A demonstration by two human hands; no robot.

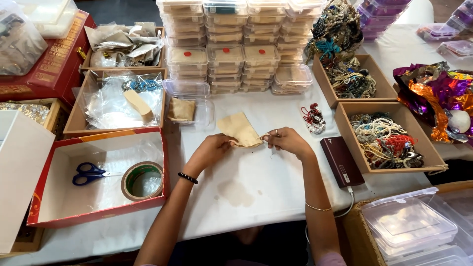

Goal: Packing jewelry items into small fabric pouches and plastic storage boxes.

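Clear lidded boxes (409, 224) sit closest to us at 4 o'clock, and our two forearms run up from the bottom edge to the middle of the white table (256, 192).

Our left hand (213, 148) pinches the lower left edge of a tan pouch (240, 129), fingers curled in on it. Our right hand (287, 141) pinches the pouch's lower right corner between thumb and fingertips, where a thin drawstring loop seems to show; we cannot tell whether the string is drawn tight. The pouch lies flat on the table between both hands, its body pointing to 12 o'clock and slightly left, touching both hands.

We judge the risks as these. Pulling the two hands apart too hard could tear the thin fabric or snap the string, since each hand holds only an edge. If the mouth is open, whatever is inside could spill out onto the table; we cannot see any contents. A red beaded piece (313, 118) lies near our right hand at 1 o'clock, and a careless sweep of the wrist could knock it or snag it. A dark red power bank (342, 161) with its cable sits just beside our right forearm at 3 o'clock, and the elbow could drag it off. An open clear box (189, 111) with another pouch stands at 11 o'clock, well within reach of a stray nudge.
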